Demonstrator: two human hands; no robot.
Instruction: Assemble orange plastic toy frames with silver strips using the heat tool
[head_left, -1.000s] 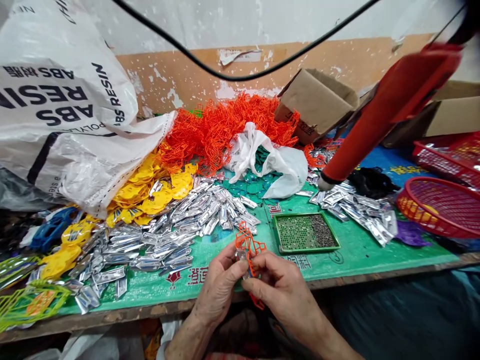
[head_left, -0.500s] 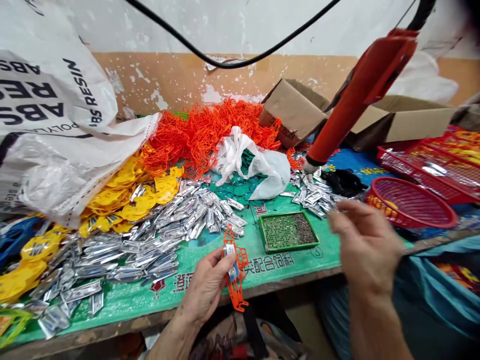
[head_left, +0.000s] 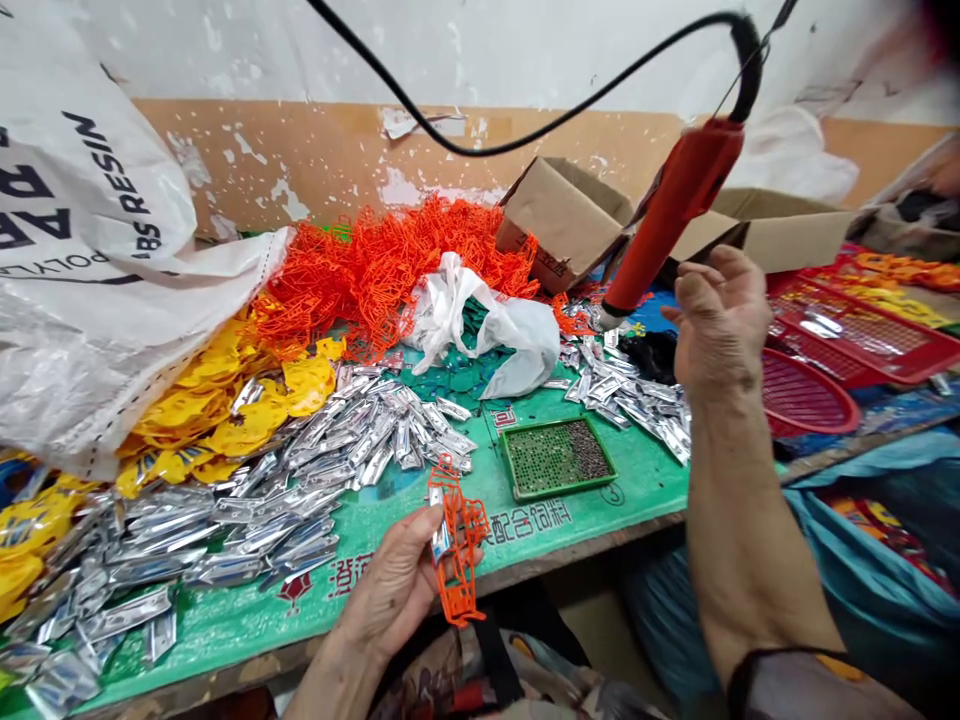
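Observation:
My left hand (head_left: pixel 405 565) holds an orange plastic frame (head_left: pixel 459 560) upright at the table's front edge, with a silver metal piece (head_left: pixel 439 525) against it under the thumb. My right hand (head_left: pixel 720 310) is raised just right of a hanging red electric screwdriver (head_left: pixel 671 215), fingers apart and curled, with nothing seen between them. The screwdriver's tip points down above loose silver pieces (head_left: pixel 622 385). Between my hands, a green tray (head_left: pixel 559 458) of small screws lies on the table.
Silver pieces (head_left: pixel 285 500) and yellow parts (head_left: pixel 217 400) lie at left beside a white sack (head_left: pixel 90 250). Orange frames (head_left: pixel 390 260) are heaped behind a white plastic bag (head_left: pixel 517 340). Cardboard boxes (head_left: pixel 570 215) and red baskets (head_left: pixel 870 330) stand back right. A black cable hangs overhead.
My right hand has risen toward the red screwdriver. My left hand still holds the orange frame and silver piece, now turned slightly. The view has shifted to the right.

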